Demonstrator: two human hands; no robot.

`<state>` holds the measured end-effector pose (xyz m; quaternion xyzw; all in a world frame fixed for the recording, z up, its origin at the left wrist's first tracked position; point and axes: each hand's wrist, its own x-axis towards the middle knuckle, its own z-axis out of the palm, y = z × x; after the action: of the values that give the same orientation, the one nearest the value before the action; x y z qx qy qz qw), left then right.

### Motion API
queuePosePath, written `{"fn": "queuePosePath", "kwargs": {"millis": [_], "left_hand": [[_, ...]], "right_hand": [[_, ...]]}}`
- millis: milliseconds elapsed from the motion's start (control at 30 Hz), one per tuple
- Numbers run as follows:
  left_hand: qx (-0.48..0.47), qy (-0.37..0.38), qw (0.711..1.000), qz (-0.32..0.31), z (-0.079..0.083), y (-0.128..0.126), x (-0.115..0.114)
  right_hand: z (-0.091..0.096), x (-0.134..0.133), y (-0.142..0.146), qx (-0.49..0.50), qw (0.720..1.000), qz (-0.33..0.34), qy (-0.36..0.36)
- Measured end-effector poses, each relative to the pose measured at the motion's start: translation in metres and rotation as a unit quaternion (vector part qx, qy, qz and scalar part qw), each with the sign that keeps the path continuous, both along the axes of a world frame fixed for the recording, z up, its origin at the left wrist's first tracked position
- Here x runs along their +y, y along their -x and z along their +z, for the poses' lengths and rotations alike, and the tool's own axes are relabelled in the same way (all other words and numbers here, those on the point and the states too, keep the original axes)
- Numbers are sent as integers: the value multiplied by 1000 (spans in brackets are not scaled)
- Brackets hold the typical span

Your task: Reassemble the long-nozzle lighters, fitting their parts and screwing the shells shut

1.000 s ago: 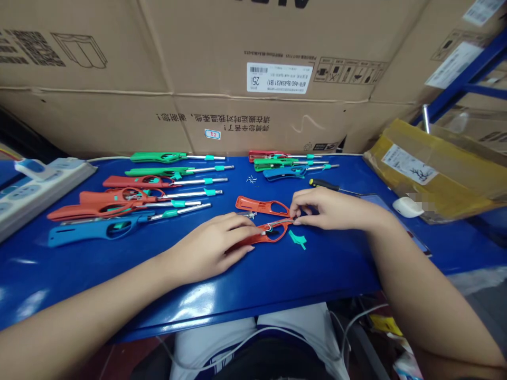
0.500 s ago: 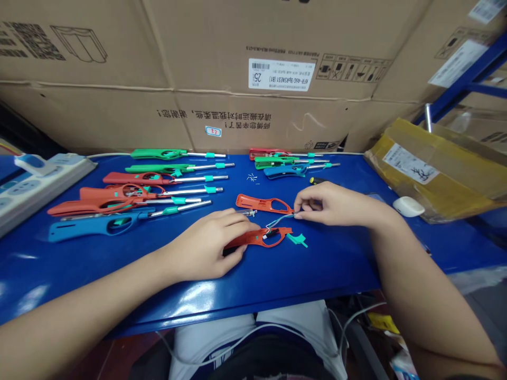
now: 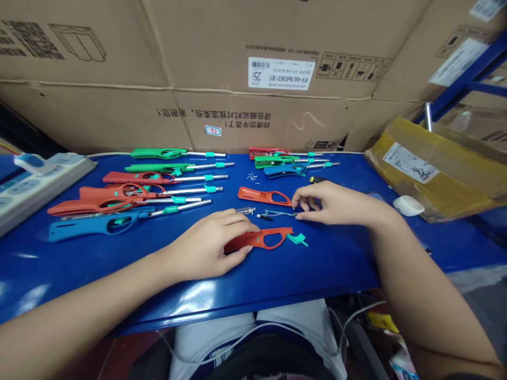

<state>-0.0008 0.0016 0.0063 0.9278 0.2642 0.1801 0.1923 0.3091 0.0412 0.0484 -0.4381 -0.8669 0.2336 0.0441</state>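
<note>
My left hand (image 3: 212,245) rests on the blue table (image 3: 99,264) with its fingers curled over the near end of an orange lighter shell half (image 3: 261,239), pinning it down. My right hand (image 3: 330,203) pinches a thin wire with a small black part (image 3: 273,215), which lies between that shell and a second orange shell half (image 3: 264,196). A small teal trigger piece (image 3: 298,240) lies just right of the pinned shell. A short metal tube (image 3: 246,210) sits near my left fingertips.
Several assembled green, orange and blue long-nosed lighters (image 3: 130,198) lie at the left; three more (image 3: 287,161) at the back centre. A power strip (image 3: 31,182) sits far left, a screwdriver (image 3: 317,180) behind my right hand, a white object (image 3: 407,206) and a yellow-taped box (image 3: 431,163) right. Cardboard boxes (image 3: 237,79) wall the back.
My right hand has pulled the wire with its black part out of the orange shell and laid it on the table behind. The left hand has stayed on the shell.
</note>
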Motion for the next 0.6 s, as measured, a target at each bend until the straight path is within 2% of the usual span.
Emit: {"fn": "queuePosePath", "kwargs": {"millis": [67, 167, 233, 333, 433, 600], "left_hand": [[-17, -12, 1000, 11, -2, 0, 1], [-39, -34, 997, 55, -5, 0, 4], [-45, -42, 994, 90, -6, 2, 8], [-66, -49, 988, 133, -9, 4, 18], [-96, -27, 983, 154, -11, 7, 27], [-86, 5, 983, 160, -16, 9, 33]], "right_hand": [[3, -4, 0, 21, 999, 8, 31], [4, -11, 6, 10, 992, 38, 122], [3, -14, 12, -19, 989, 52, 136], [1, -16, 17, -43, 991, 75, 105], [1, -15, 15, -19, 992, 96, 80], [-6, -8, 15, 35, 997, 42, -45]]}}
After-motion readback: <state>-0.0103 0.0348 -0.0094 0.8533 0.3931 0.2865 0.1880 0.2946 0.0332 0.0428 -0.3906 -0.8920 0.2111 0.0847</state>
